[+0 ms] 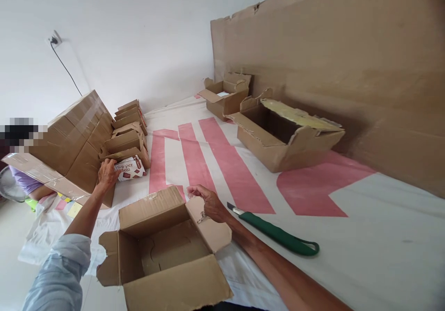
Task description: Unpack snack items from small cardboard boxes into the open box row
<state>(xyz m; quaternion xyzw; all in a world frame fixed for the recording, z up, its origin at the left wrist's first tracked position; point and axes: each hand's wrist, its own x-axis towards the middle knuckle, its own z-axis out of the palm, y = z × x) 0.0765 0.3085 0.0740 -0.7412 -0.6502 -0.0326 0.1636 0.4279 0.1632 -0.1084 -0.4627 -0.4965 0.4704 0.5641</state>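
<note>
My left hand [108, 174] reaches to the left side, its fingers closed on the near end of a small white printed box [131, 168] with red and brown lettering. That box lies against a row of small cardboard boxes [128, 139]. In front of me an open cardboard box [167, 250] has its flaps spread out, and its inside shows only the bottom panel. My right hand [210, 203] is beside that box's right flap, fingers curled together; whatever they pinch is too small to make out. A green-handled utility knife [278, 232] lies right of my right forearm, blade showing.
Two more open cardboard boxes, a larger one [278, 149] and a smaller one [222, 100], stand by a tall cardboard panel [330, 56]. Taped cardboard [74, 139] rises at left; a person's purple sleeve [24, 181] shows behind it. A red-and-white cloth [222, 172] covers the table.
</note>
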